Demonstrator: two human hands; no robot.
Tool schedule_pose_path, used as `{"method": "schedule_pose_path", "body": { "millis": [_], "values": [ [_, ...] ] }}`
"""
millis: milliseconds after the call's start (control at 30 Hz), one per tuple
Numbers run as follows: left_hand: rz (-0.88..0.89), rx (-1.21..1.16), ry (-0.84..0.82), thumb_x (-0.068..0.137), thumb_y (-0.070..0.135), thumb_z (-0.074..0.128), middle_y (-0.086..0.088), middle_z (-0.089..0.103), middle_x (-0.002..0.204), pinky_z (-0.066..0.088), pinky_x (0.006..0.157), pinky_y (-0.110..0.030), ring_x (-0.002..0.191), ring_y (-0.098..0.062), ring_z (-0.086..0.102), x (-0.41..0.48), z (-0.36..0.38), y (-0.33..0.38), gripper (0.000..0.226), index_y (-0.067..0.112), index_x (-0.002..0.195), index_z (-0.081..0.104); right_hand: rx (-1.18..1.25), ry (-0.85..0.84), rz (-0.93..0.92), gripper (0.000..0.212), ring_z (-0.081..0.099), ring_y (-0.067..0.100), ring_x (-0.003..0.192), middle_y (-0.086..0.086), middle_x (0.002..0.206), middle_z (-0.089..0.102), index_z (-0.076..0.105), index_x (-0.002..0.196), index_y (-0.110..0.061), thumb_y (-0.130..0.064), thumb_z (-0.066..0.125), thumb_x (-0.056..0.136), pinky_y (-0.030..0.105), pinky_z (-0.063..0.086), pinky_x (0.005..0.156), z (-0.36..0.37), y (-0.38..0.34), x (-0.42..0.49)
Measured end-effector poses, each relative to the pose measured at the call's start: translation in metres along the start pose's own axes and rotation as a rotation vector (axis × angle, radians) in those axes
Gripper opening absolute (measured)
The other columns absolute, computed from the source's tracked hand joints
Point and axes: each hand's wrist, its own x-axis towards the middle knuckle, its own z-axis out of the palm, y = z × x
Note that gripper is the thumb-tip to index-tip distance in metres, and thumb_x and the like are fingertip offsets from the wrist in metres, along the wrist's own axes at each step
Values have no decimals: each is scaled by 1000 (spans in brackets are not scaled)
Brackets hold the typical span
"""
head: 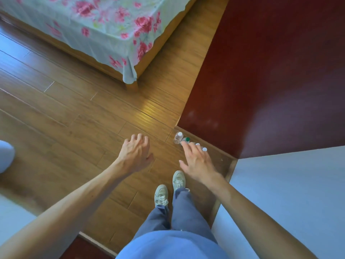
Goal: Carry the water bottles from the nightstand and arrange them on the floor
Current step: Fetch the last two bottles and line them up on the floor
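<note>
Several clear water bottles stand in a row on the wooden floor against the base of the dark red nightstand (261,81). The leftmost bottle (178,137) has a white cap, and beside it is one with a green cap (187,139). Two more white caps (204,149) show past my fingers. My right hand (196,161) hovers above the row with fingers straight and holds nothing; it hides most of the bottles' bodies. My left hand (135,153) hangs over bare floor to the left, fingers loosely curled, holding nothing.
A bed (104,30) with a floral sheet stands at the upper left, its corner near the nightstand. A white wall (289,193) runs along the right. My feet in pale shoes (169,187) stand on the wooden floor (65,113).
</note>
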Motion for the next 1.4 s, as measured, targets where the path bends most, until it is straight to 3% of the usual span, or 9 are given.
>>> {"method": "schedule_pose_path", "body": {
  "millis": [167, 400, 933, 1200, 1400],
  "values": [
    [-92, -50, 79, 87, 46, 55, -11, 58, 109, 48, 78, -42, 102, -31, 57, 0, -26, -12, 40, 9, 105, 53, -2, 45, -97, 57, 54, 27, 114, 5, 123, 57, 43, 140, -15, -38, 62, 91, 43, 49, 88, -28, -11, 24],
    [-226, -60, 137, 86, 47, 56, -9, 58, 106, 47, 80, -42, 100, -29, 58, 20, -59, -34, 40, 11, 104, 54, -17, 61, -198, 60, 52, 24, 117, 3, 128, 54, 39, 144, -16, -42, 58, 93, 40, 47, 91, -74, -16, 78],
    [-259, -73, 221, 86, 44, 51, -6, 57, 109, 47, 83, -37, 100, -25, 57, 104, -140, -61, 38, 14, 108, 52, -38, 93, -244, 66, 48, 25, 123, 6, 137, 49, 32, 150, -16, -48, 52, 96, 42, 47, 98, -156, -11, 180],
    [-241, -86, 252, 90, 45, 48, -8, 58, 118, 47, 88, -40, 107, -27, 58, 144, -162, -124, 44, 13, 120, 51, -72, 138, -255, 65, 51, 22, 123, 6, 139, 49, 33, 149, -19, -51, 52, 96, 37, 51, 97, -179, -47, 244],
    [-185, -93, 278, 91, 45, 47, -9, 55, 125, 47, 92, -41, 111, -27, 56, 184, -187, -199, 49, 13, 129, 47, -49, 174, -181, 67, 46, 19, 134, 2, 150, 44, 31, 153, -24, -55, 50, 96, 33, 48, 104, -203, -95, 304]
  ]
}}
